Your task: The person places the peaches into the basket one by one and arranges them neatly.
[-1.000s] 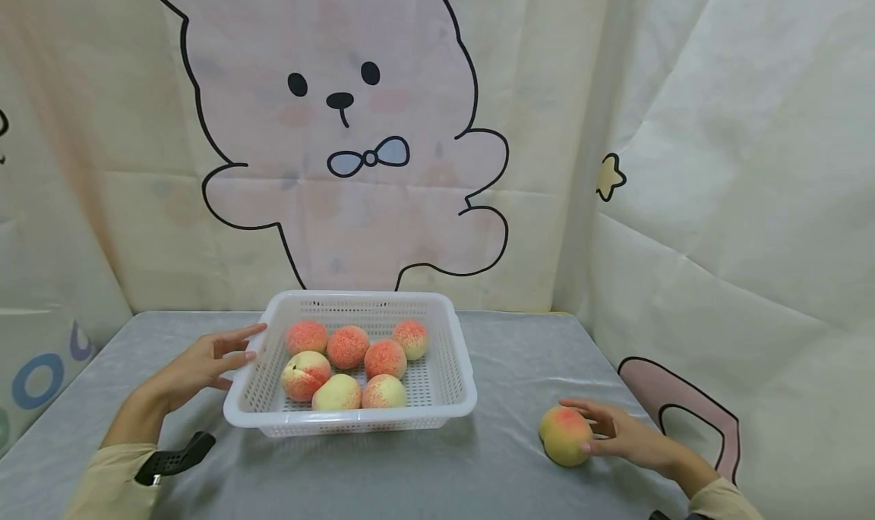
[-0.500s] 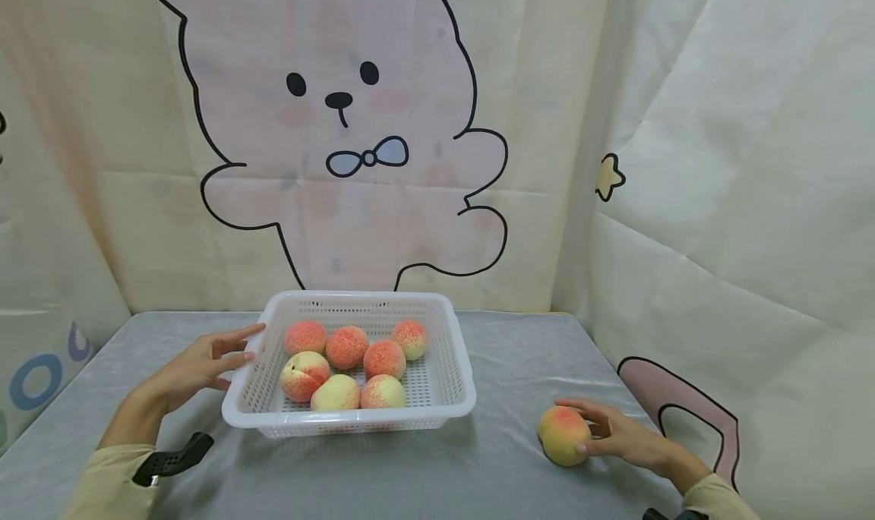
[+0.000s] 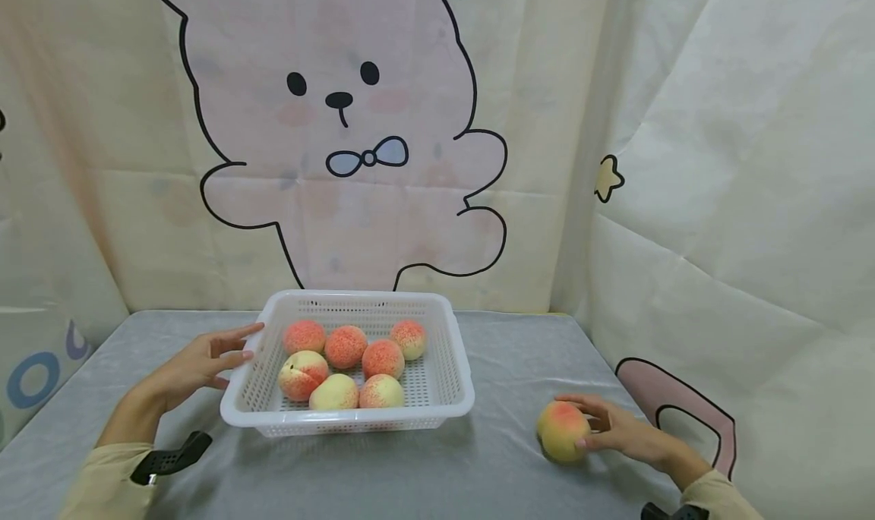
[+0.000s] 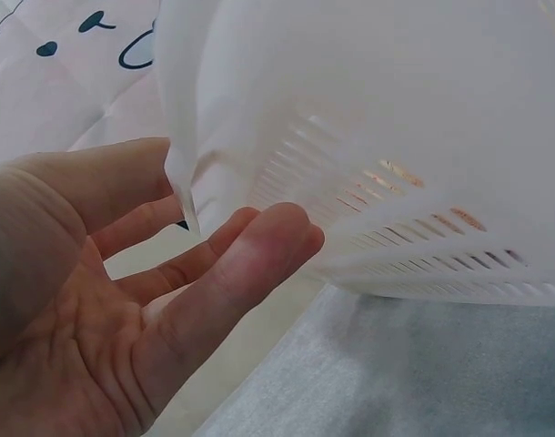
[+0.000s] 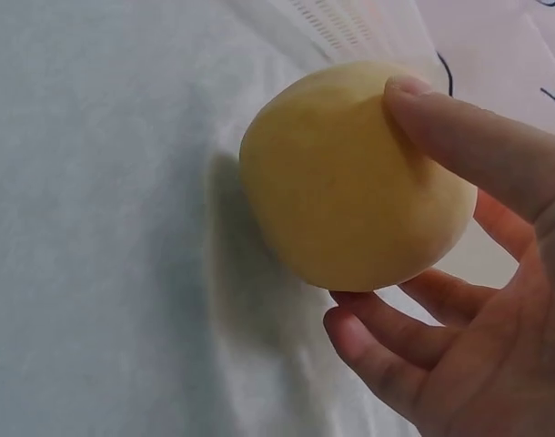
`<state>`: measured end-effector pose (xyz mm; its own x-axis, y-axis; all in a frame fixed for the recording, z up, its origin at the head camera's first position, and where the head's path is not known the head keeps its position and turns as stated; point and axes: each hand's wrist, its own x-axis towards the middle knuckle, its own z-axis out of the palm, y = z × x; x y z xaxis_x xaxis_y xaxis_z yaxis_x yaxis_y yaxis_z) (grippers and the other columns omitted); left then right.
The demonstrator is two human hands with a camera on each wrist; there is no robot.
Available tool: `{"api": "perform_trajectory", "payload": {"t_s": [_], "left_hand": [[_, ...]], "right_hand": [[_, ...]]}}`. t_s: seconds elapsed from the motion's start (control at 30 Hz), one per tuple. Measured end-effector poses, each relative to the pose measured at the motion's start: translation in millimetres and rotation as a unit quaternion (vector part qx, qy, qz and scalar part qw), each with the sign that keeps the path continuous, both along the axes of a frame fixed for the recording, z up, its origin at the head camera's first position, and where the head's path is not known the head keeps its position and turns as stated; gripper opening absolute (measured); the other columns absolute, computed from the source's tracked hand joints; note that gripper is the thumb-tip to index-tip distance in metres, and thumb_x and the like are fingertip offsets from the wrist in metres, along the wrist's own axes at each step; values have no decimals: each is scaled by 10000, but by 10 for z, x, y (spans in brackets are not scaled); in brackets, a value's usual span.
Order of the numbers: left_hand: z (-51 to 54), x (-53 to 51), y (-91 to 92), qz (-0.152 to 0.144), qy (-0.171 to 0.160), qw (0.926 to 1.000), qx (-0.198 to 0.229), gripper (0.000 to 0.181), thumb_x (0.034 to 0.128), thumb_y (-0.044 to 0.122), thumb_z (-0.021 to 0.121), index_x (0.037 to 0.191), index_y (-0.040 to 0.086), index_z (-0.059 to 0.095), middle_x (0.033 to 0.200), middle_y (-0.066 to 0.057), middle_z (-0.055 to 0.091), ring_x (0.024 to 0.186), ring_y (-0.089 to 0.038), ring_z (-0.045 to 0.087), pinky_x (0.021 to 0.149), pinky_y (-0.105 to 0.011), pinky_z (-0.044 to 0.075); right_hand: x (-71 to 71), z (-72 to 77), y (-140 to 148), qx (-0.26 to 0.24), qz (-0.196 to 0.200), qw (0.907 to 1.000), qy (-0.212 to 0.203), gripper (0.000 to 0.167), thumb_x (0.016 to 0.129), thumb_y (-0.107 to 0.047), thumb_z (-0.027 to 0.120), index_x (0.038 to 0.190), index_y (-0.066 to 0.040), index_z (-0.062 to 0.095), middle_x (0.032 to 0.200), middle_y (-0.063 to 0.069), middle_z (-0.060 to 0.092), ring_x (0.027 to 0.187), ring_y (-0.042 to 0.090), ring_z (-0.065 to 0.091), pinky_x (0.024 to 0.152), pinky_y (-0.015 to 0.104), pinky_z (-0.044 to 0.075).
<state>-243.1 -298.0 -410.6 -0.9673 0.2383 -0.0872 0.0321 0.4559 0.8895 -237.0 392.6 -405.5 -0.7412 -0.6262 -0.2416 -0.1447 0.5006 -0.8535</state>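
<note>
My right hand [image 3: 632, 433] grips a yellow peach with a red blush [image 3: 562, 431], right of the basket. In the right wrist view the thumb presses the near side of the peach [image 5: 350, 182], while the other fingers reach round behind and below it. My left hand [image 3: 191, 368] is at the left side of a white plastic basket [image 3: 437, 413]. Its fingers lie fairly straight against the rim; in the left wrist view the thumb [image 4: 268, 246] is by the slotted outer wall. Several red and cream peaches [image 3: 345, 347] lie inside the basket.
A grey cloth [image 3: 383, 478] covers the table. Behind it hangs a curtain [image 3: 533, 262] with a cartoon bear, and another curtain [image 3: 724, 201] closes off the right side. Dark straps [image 3: 171, 458] sit at the wrists.
The right hand and its peach have shifted very slightly up in the head view. The left hand keeps its place at the basket, which has not visibly moved.
</note>
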Motion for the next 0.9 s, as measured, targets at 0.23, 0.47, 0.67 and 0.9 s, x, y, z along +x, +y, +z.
{"api": "perform_trajectory", "payload": {"t_s": [0.23,0.47,0.67,0.9], "left_hand": [[-2,-10,-2,-8,32,10000,-21,779,1011,368,596,1629,147,174,1640,-309,213,1295,-460,555,839,-538,602],[24,-12,-12,-143,12,9999,82,735,1034,314,573,1623,102,188,1629,-333,212,1309,-458,531,829,-522,599],[47,-14,-1,-94,-47,9999,114,740,1028,322,583,1621,104,197,1626,-332,224,1307,-443,536,827,-505,602],[48,5,4,-79,-89,9997,208,741,1025,306,590,1619,99,201,1619,-336,241,1264,-383,578,825,-499,606]], "right_hand": [[-41,183,-105,-74,-194,9997,139,640,1012,-110,582,1589,-122,308,1613,204,314,1257,-100,482,952,229,504],[-145,338,-225,-344,-207,9989,226,638,1011,-91,586,1580,-99,299,1457,8,535,1227,70,596,938,297,542],[-227,457,-376,-413,-303,9973,526,646,1009,-103,588,1586,-155,301,1444,-23,551,1231,81,604,953,311,533],[-289,606,-786,-724,-421,9928,858,633,987,-120,626,1561,-173,363,1435,58,555,1205,176,635,958,367,532]]}}
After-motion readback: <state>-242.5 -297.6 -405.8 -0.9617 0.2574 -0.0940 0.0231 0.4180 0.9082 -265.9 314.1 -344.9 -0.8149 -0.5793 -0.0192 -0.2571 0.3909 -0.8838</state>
